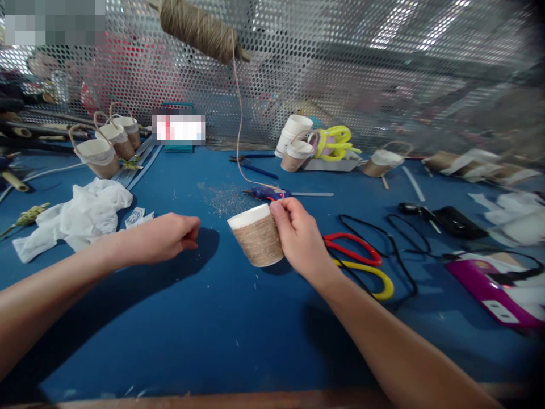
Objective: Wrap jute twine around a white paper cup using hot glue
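My right hand (300,236) grips a white paper cup (259,243) wrapped in brown twine, tilted above the blue table. Its thumb presses on the cup's rim and side. A strand of twine (240,108) runs from the spool (198,28) above down to my right fingers. Left of the cup and apart from it, my left hand (170,236) is closed with fingers curled under; whatever it may hold is hidden. Behind the cup lies a blue glue gun (269,193) with a glue stick in its back.
Red-and-yellow-handled scissors (355,250) and black cords lie right, beside a purple power strip (489,292). White lace cloth (79,216) lies left. Handled twine cups (100,159) stand back left; stacked white cups (293,133) and pliers (255,162) are behind. Perforated metal (272,85) closes the back.
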Available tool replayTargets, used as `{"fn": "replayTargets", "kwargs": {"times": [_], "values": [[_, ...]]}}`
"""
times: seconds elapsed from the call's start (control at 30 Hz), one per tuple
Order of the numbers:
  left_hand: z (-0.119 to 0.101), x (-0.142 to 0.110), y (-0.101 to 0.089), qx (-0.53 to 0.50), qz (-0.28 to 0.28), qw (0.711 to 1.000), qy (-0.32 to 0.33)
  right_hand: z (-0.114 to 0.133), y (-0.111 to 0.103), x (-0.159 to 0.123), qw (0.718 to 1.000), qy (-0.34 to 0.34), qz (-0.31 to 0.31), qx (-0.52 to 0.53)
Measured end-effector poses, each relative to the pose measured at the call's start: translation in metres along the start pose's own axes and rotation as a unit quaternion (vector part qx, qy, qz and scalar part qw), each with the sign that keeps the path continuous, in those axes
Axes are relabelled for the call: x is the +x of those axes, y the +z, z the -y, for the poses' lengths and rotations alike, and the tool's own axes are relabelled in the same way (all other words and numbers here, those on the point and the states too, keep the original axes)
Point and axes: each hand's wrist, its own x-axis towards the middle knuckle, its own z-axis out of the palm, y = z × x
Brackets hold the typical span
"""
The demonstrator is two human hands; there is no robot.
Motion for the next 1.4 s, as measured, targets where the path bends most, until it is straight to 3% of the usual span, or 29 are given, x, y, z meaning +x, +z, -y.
{"fn": "replayTargets", "kwargs": {"times": [0.1, 0.23, 0.37, 0.5, 0.63, 0.73, 0.8, 0.87, 0.93, 1.0, 1.07, 1.13, 1.23, 1.3, 1.33, 1.4], "values": [[-0.007, 0.001, 0.004, -0.05, -0.007, 0.999, 0.014, 0.001, -0.003, 0.002, 1.0, 0.005, -0.011, 0.008], [-0.022, 0.005, 0.007, -0.029, -0.01, 0.999, -0.009, 0.001, -0.007, 0.006, 0.998, 0.008, -0.048, 0.034], [-0.026, 0.005, 0.009, -0.03, 0.006, 0.997, 0.076, 0.005, -0.011, 0.011, 0.996, -0.001, -0.07, 0.054], [-0.02, -0.022, 0.016, -0.035, -0.016, 0.994, 0.102, 0.013, -0.02, 0.011, 0.995, -0.021, -0.088, 0.036], [-0.009, -0.064, 0.039, 0.089, -0.006, 0.994, 0.057, 0.016, -0.033, 0.007, 0.996, -0.019, -0.092, 0.01], [-0.009, -0.073, 0.058, 0.155, -0.036, 0.986, 0.038, 0.013, -0.036, 0.006, 0.995, -0.007, -0.095, 0.012], [-0.026, -0.062, 0.068, 0.156, -0.04, 0.986, 0.036, 0.013, -0.035, 0.008, 0.995, -0.009, -0.099, 0.022], [-0.063, -0.042, 0.076, 0.123, -0.03, 0.99, 0.064, 0.016, -0.032, 0.011, 0.995, -0.017, -0.097, 0.026], [-0.111, -0.022, 0.084, 0.055, 0.018, 0.977, 0.203, 0.02, -0.032, 0.014, 0.995, -0.021, -0.096, 0.023], [-0.155, -0.007, 0.091, -0.011, 0.071, 0.939, 0.337, 0.024, -0.036, 0.016, 0.995, -0.02, -0.095, 0.016], [-0.178, -0.001, 0.094, -0.024, 0.064, 0.923, 0.378, 0.026, -0.045, 0.014, 0.995, -0.02, -0.099, 0.0], [-0.177, 0.0, 0.094, -0.002, 0.03, 0.933, 0.359, 0.025, -0.055, 0.011, 0.994, -0.022, -0.109, -0.021], [-0.152, 0.0, 0.091, 0.041, -0.016, 0.98, 0.194, 0.021, -0.065, 0.005, 0.992, -0.023, -0.122, -0.031], [-0.145, 0.001, 0.091, 0.06, -0.034, 0.99, 0.124, 0.02, -0.062, 0.003, 0.992, -0.013, -0.119, -0.026], [-0.149, 0.001, 0.093, 0.06, -0.034, 0.986, 0.151, 0.02, -0.059, 0.004, 0.993, -0.008, -0.113, -0.024], [-0.167, 0.0, 0.096, 0.031, 0.038, 0.929, 0.366, 0.024, -0.051, 0.005, 0.995, -0.001, -0.095, -0.021]]}}
